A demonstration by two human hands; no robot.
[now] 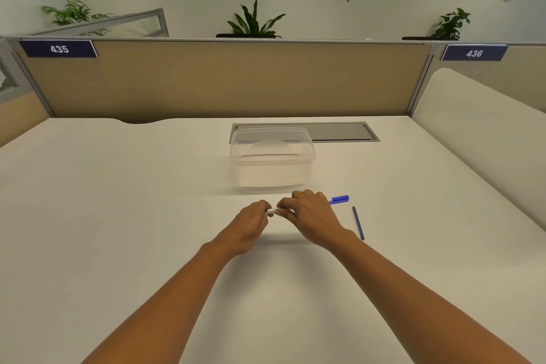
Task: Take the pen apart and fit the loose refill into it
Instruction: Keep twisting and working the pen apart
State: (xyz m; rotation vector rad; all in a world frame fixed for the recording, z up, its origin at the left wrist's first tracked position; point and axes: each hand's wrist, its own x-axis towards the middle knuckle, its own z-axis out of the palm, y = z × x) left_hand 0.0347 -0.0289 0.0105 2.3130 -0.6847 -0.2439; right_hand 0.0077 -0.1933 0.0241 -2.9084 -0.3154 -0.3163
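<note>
A white pen (339, 200) with a blue cap lies level between both hands, just above the white desk. My right hand (307, 217) wraps the barrel, and the capped end sticks out past it to the right. My left hand (251, 224) pinches the pen's left tip, where a short white stretch shows between the two hands. The loose refill (358, 222), a thin dark blue stick, lies on the desk just right of my right wrist, apart from both hands.
A clear plastic box (272, 156) with a lid stands right behind my hands. Behind it sits a grey cable hatch (342, 131) set in the desk. A tan partition (224, 80) closes the far edge, and a cream divider (478, 133) rises on the right.
</note>
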